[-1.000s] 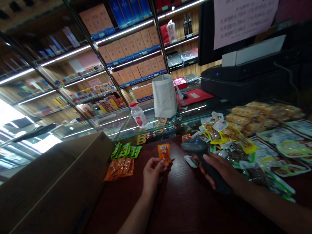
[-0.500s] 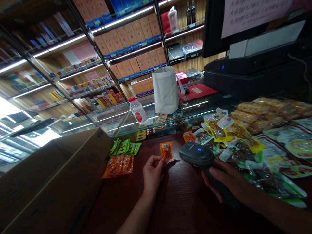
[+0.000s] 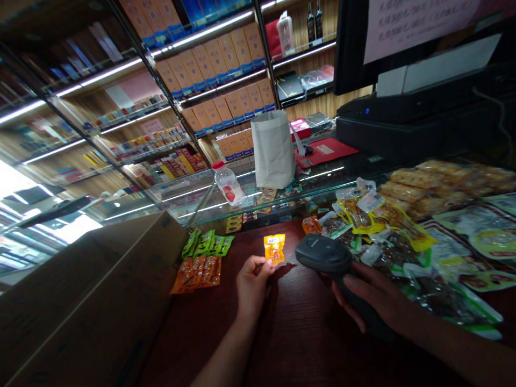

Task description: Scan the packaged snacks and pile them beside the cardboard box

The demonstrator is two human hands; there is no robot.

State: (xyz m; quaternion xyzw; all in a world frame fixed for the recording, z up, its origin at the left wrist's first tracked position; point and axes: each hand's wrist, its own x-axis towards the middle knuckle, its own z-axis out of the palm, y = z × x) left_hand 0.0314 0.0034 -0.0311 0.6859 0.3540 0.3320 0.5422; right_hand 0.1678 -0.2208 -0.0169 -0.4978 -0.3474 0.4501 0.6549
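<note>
Each grip is full: left hand [image 3: 253,282] pinching a glossy orange packet [image 3: 274,248], right hand [image 3: 377,298] wrapping a rounded scanner [image 3: 324,253].

"300" and "500" on pink sheet [image 3: 415,29] over monitor [image 3: 347,51], its other characters blurred, print on orange packet [image 3: 274,250] illegible

We're over a dark red-brown tabletop [image 3: 298,328], and on its left we see green packets [image 3: 206,243] lying against a row of orange packets [image 3: 198,274]. Across to the right, 1 single orange packet [image 3: 312,225] sits beside a heap of yellow-edged packs [image 3: 363,212] and green-edged packs [image 3: 455,306], with flat printed packs [image 3: 484,236] alongside and golden snack packs [image 3: 407,185] piled farther back! Behind, we find a glass counter [image 3: 322,183] carrying 1 red-capped bottle [image 3: 229,185], 1 white bag [image 3: 274,150] and 1 red folder [image 3: 328,152].
</note>
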